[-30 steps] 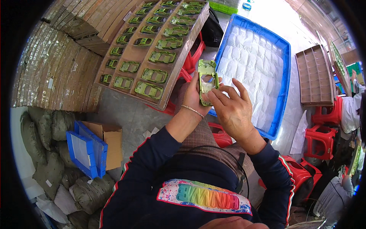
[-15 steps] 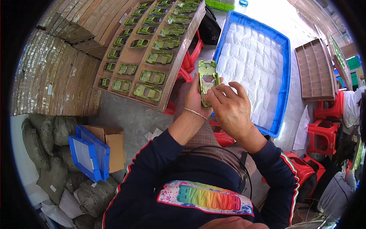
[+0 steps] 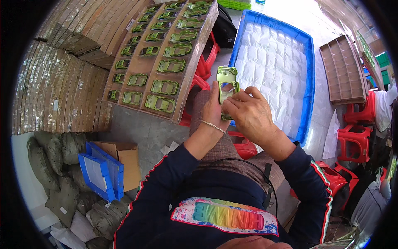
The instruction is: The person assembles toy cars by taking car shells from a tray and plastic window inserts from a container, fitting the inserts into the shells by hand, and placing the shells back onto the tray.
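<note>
While the left hand (image 3: 212, 109) clasps a green car shell (image 3: 227, 76) above the lap (image 3: 214, 144), the right hand (image 3: 251, 115) bunches its fingers over the lower part, seemingly working it; any pinch is hidden. The next move likely calls for steady left support.

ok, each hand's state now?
Left hand: holding the green car shell.
Right hand: fingers bent over the shell's near end; whether it grips anything can't be told.

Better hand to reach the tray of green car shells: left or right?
Likely left: the left hand supports the green car shell and is nearer the tray. The right hand, at that shell's near end, is farther.
</note>
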### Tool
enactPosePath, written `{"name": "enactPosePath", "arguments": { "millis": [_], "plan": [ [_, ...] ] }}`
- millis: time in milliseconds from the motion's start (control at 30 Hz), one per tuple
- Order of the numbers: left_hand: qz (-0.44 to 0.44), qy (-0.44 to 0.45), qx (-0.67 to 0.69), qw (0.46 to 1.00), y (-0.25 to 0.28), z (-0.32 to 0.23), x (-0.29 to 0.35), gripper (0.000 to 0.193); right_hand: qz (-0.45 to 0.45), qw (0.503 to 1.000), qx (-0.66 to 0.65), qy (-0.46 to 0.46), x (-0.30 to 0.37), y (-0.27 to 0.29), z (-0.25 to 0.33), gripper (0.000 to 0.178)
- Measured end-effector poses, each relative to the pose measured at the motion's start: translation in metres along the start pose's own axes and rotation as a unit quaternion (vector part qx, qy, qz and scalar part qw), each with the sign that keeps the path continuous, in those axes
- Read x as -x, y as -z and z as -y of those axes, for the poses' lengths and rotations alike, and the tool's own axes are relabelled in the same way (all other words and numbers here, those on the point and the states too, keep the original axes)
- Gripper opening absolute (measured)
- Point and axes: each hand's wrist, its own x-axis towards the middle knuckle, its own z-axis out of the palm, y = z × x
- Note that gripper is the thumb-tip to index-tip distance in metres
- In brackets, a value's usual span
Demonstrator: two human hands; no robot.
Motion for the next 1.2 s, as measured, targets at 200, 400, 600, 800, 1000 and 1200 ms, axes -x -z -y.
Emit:
{"name": "enactPosePath", "arguments": {
  "millis": [200, 400, 600, 800, 1000, 1200],
  "plan": [
    [-0.025, 0.006, -0.078, 0.997, -0.016, -0.004, 0.010, 0.053, -0.009, 1.000, 0.025, 0.004, 0.005, -0.007, 0.000, 0.014],
    [-0.015, -0.013, -0.092, 0.996, -0.023, -0.006, 0.007, 0.048, -0.021, 1.000, 0.007, -0.005, 0.006, -0.002, -0.001, 0.025],
    [-0.001, -0.022, -0.126, 0.992, -0.010, -0.006, -0.001, 0.051, 0.084, 0.995, -0.045, -0.026, -0.004, 0.018, -0.002, 0.028],
    [-0.009, -0.015, -0.121, 0.993, -0.012, -0.008, 0.000, 0.043, 0.092, 0.995, -0.031, -0.039, 0.004, 0.011, -0.004, 0.036],
    [0.036, -0.005, -0.067, 0.997, 0.000, -0.014, -0.012, 0.045, 0.054, 0.997, 0.001, -0.057, 0.003, 0.001, 0.001, 0.040],
    [0.148, -0.080, -0.197, 0.966, -0.014, -0.044, -0.001, 0.059, -0.095, 0.975, -0.129, -0.151, 0.010, 0.011, 0.002, 0.038]
  ]
}}
